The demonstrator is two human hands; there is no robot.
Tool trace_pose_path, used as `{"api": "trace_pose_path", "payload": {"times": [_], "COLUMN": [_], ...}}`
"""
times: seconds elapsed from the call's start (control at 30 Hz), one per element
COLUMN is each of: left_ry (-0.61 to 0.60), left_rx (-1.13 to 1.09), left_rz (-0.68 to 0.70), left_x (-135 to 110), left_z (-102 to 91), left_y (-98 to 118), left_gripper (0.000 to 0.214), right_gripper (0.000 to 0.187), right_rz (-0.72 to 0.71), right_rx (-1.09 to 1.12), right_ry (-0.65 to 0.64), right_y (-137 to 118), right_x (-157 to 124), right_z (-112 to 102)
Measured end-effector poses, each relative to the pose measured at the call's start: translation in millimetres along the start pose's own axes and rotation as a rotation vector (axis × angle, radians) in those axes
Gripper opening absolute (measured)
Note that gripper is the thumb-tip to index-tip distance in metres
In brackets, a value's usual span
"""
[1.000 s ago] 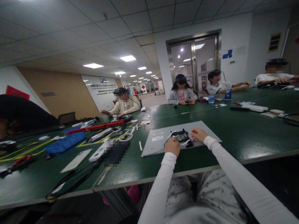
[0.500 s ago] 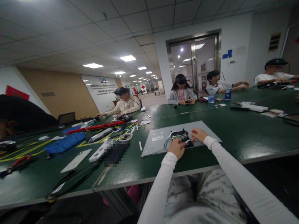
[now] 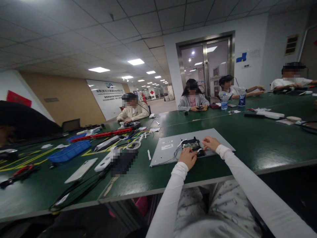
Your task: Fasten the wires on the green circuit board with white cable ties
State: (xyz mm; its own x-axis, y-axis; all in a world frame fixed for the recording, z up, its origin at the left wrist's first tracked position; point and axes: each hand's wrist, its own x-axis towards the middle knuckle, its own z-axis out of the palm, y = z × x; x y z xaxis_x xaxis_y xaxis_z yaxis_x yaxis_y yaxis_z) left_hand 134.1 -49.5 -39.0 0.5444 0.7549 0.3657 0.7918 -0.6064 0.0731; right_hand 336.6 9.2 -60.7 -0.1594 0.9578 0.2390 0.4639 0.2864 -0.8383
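A grey metal panel [image 3: 168, 151] lies flat on the green table [image 3: 260, 142] in front of me. On it sits a small black module with a green circuit board [image 3: 191, 144] and thin wires. My left hand [image 3: 187, 158] rests at the module's near edge, fingers curled onto it. On the module's right side my right hand [image 3: 210, 142] pinches at something small. What the fingertips grip is too small to make out.
Left of the panel lie a white tape roll [image 3: 133, 145], a phone [image 3: 81, 170], a blue tray [image 3: 69, 151], a red power strip [image 3: 104, 134] and black cables [image 3: 74, 191]. Several people sit around the far side. Water bottles [image 3: 224, 102] stand near them.
My left hand has slid a little toward me and to the right along the module's near edge. The right hand has stayed where it was.
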Motion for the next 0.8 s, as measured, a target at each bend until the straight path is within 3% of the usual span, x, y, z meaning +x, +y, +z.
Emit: {"api": "trace_pose_path", "payload": {"times": [0.2,0.47,0.63,0.8], "left_ry": [0.045,0.138,0.250,0.352], "left_rx": [0.007,0.114,0.127,0.210], "left_rz": [-0.017,-0.078,-0.266,-0.757], "left_x": [1,2,-10,-47], "left_z": [0.3,-7.0,-31.6,-60.9], "left_y": [-1,-15,-72,-142], "left_gripper": [0.028,0.027,0.022,0.026], "right_gripper": [0.026,0.025,0.022,0.023], "right_rz": [0.030,0.132,0.135,0.139], "right_rx": [-0.151,-0.342,-0.397,-0.432], "right_ry": [0.046,0.244,0.328,0.354], "right_y": [-1,3,8,10], "right_x": [0,2,4,5], "right_z": [-4,-9,-9,-9]}}
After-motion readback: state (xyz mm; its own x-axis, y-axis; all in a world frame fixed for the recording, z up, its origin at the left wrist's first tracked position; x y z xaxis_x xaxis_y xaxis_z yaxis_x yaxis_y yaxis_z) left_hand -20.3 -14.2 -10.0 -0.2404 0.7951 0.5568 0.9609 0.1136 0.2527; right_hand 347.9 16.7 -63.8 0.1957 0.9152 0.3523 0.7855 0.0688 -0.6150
